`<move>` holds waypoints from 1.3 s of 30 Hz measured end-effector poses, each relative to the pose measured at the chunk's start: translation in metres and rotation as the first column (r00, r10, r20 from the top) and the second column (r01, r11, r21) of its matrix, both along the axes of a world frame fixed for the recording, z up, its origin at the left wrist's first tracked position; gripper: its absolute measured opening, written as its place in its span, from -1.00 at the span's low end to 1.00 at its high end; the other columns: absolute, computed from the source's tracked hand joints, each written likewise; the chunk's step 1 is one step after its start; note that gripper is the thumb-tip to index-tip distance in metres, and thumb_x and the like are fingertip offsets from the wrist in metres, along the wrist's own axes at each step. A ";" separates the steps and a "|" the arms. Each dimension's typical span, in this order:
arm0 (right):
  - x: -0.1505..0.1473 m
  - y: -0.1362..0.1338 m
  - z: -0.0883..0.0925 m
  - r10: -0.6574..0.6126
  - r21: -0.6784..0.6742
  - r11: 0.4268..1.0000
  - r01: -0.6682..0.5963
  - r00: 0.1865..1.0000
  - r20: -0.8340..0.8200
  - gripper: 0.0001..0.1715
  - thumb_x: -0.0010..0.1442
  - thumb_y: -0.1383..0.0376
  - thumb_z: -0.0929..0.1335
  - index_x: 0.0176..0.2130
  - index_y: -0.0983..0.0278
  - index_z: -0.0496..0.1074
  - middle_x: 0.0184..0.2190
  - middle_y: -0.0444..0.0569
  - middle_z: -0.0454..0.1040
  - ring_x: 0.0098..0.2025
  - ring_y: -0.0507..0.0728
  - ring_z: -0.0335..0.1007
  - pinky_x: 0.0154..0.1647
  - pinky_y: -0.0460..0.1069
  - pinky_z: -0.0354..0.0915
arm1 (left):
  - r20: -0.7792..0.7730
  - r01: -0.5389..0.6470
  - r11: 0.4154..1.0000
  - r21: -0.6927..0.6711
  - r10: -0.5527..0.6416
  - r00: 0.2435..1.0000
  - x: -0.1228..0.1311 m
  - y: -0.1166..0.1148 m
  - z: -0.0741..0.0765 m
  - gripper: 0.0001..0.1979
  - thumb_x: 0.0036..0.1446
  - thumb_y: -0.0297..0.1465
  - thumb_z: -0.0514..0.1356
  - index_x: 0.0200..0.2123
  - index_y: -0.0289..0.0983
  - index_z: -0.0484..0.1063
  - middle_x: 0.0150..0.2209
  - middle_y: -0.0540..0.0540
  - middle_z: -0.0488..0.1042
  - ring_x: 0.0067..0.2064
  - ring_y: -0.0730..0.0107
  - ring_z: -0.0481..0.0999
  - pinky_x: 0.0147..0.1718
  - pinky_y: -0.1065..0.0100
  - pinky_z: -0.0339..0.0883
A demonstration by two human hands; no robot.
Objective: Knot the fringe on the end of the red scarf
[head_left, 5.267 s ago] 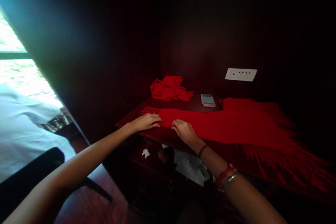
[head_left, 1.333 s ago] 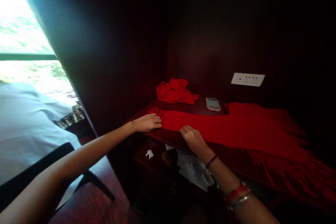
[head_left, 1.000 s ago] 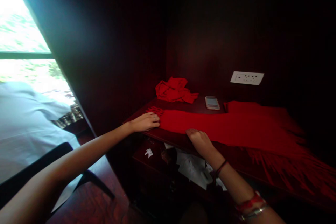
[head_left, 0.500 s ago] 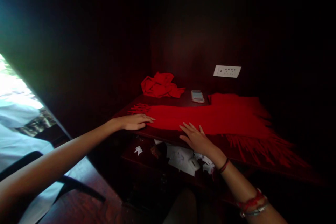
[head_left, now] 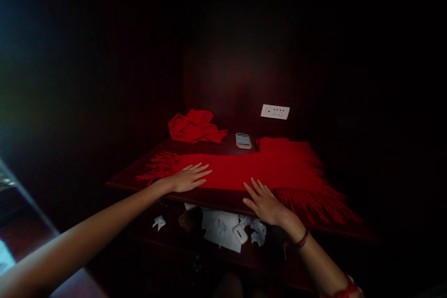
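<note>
A red fringed scarf point(head_left: 226, 170) lies spread across the dark tabletop, with tassels at its left end and more at the right. Flat on its left part rests my left hand point(head_left: 190, 178), fingers spread, a ring on one finger. My right hand point(head_left: 263, 201) is open at the scarf's front edge, fingertips on or just over the cloth. Neither hand grips anything. Behind the scarf a crumpled red cloth point(head_left: 195, 125) sits at the back left, and a phone point(head_left: 243, 141) lies to the right of it.
A white socket plate point(head_left: 275, 111) is on the dark back wall. Below the tabletop, a shelf or drawer holds paper sheets point(head_left: 223, 230), a small white case point(head_left: 240, 233), crumpled paper point(head_left: 258, 232) and a white paper scrap point(head_left: 159, 222).
The view has turned left to right, so the desk sits further left and lower. My left hand has moved further onto the scarf, fingers now spread wider. The right hand remains at its front edge.
</note>
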State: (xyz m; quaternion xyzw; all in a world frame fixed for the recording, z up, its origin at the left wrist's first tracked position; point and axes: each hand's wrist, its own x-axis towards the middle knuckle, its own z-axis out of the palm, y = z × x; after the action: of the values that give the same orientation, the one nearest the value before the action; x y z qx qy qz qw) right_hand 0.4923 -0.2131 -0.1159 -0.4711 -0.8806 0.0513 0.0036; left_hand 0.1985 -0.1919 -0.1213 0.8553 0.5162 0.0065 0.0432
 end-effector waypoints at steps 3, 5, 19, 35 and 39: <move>-0.016 0.000 0.006 -0.004 0.086 0.996 0.009 0.998 -0.056 -0.26 0.14 -0.03 -0.06 0.16 0.35 -0.10 0.17 0.16 -0.18 0.19 0.22 -0.42 0.12 0.15 -0.25 | -0.001 -0.022 1.000 -0.006 0.022 1.000 0.002 -0.001 0.003 -0.53 0.16 -0.14 -0.25 0.14 -0.03 -0.20 0.19 -0.03 -0.28 0.18 0.15 -0.31 0.05 0.04 -0.26; -0.034 0.002 0.011 0.039 0.168 0.986 -0.023 0.995 -0.091 -0.31 0.16 0.00 -0.06 0.16 0.31 -0.10 0.18 0.11 -0.20 0.19 0.21 -0.43 0.12 0.15 -0.28 | -0.003 -0.067 0.998 -0.001 0.067 0.998 0.004 -0.001 0.004 -0.52 0.14 -0.11 -0.22 0.13 0.00 -0.19 0.19 -0.04 -0.32 0.18 0.07 -0.35 0.03 -0.02 -0.27; 0.046 0.033 0.020 -0.293 0.110 0.955 0.277 0.939 0.181 -0.39 0.16 0.03 -0.01 0.16 0.16 -0.15 0.19 -0.04 -0.27 0.19 0.28 -0.45 0.08 0.28 -0.32 | -0.022 -0.096 0.994 -0.061 0.095 0.995 -0.004 0.004 0.004 -0.48 0.11 -0.07 -0.20 0.13 -0.01 -0.21 0.19 -0.08 -0.32 0.17 -0.01 -0.32 0.01 -0.05 -0.24; -0.053 0.014 0.018 0.330 0.376 0.863 -0.336 0.940 0.084 -0.70 0.12 0.40 0.16 -0.12 0.35 0.28 -0.23 0.07 0.40 -0.17 0.09 0.29 -0.17 -0.06 0.17 | -0.016 0.090 0.994 0.068 -0.089 0.996 0.001 -0.001 0.011 -0.47 0.09 -0.07 -0.14 0.12 -0.07 -0.07 0.18 -0.11 -0.12 0.16 0.10 -0.16 0.03 0.05 -0.18; -0.051 0.015 0.015 0.302 0.368 0.870 -0.328 0.945 0.130 -0.72 0.14 0.43 0.14 -0.16 0.32 0.27 -0.29 0.04 0.42 -0.24 0.08 0.33 -0.25 -0.08 0.18 | -0.052 0.334 0.916 0.223 -0.331 0.942 0.007 -0.011 0.024 -0.60 0.03 -0.28 0.03 -0.02 -0.18 0.20 -0.05 -0.10 0.25 -0.05 0.29 0.25 -0.07 0.34 0.09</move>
State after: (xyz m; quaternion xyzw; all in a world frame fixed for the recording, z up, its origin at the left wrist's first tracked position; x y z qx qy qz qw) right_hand 0.4417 -0.1979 -0.1009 -0.3127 -0.9379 -0.1386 0.0573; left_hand 0.2059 -0.2025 -0.0969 0.9298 0.3596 0.0526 -0.0583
